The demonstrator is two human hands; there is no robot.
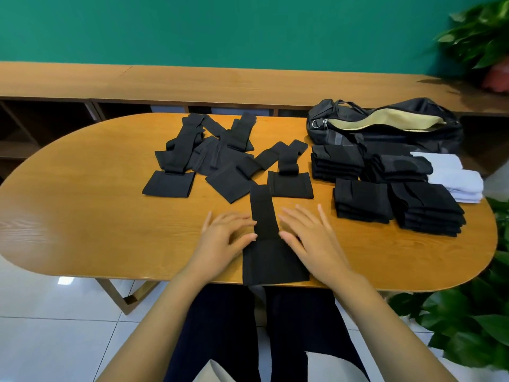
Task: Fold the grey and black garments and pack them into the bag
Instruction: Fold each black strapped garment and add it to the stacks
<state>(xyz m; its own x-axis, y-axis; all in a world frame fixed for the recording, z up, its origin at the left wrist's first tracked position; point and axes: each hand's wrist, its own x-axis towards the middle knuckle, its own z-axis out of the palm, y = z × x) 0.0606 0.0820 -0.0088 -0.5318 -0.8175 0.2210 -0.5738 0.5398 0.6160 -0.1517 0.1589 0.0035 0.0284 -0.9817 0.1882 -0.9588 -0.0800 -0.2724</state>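
Oval wooden table (96, 175) — loose black garments (217, 155), 4 folded black stacks (362, 199), pale stack (454, 177), open bag (413, 139).

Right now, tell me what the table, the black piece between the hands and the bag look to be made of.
Table: wood or veneer, smooth semi-gloss; grain lines and soft reflections show. Black piece: matte cloth, probably knit; it lies limp and flat. Bag: dark woven synthetic, probably, from its faint sheen; tan lining, metal-looking ring.

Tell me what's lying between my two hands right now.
The head view shows one black garment between the left hand and the right hand: a narrow strip running away from you, widening toward the near edge of the table.
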